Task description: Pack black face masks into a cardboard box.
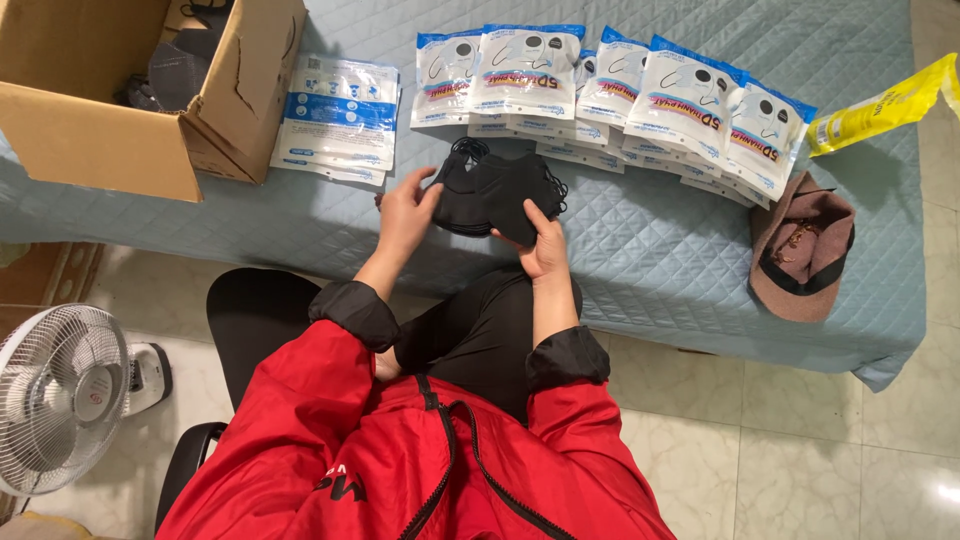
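Observation:
A stack of black face masks (495, 190) with ear loops is held over the near edge of a grey-blue quilted bed (640, 235). My left hand (405, 215) grips the stack's left side. My right hand (545, 245) holds its lower right corner with the thumb on top. Beyond the masks lies a row of white and blue mask packets (610, 95), overlapping each other. A separate pile of white and blue packets (340, 115) rests to the left, next to a cardboard box (95, 130).
The open cardboard box holds dark items. A brown cap (800, 250) lies at the bed's right side, and a yellow packet (885, 105) beyond it. A white floor fan (60, 400) stands at lower left on the tiled floor. I sit on a black chair (250, 320).

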